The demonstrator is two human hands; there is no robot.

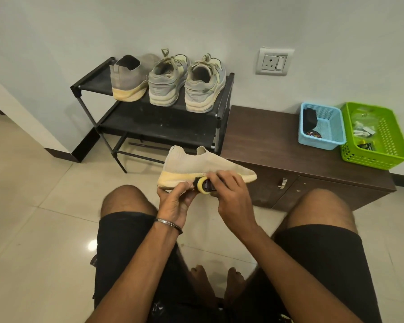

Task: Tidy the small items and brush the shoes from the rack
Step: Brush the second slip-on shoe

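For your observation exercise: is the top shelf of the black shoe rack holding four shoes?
No: the top shelf of the black shoe rack holds three shoes, while a fourth, the beige shoe, is held by the left hand.

Your two forearms rise from the bottom of the frame and converge just below centre. Your left hand (175, 201), a metal bangle at its wrist, sits palm-up with fingers curled upward in a grip. Your right hand (231, 194) lies just right of it, back toward the camera, fingers bent down and pinching. Your bare knees flank both hands at mid-frame, and your bare feet show near the bottom centre
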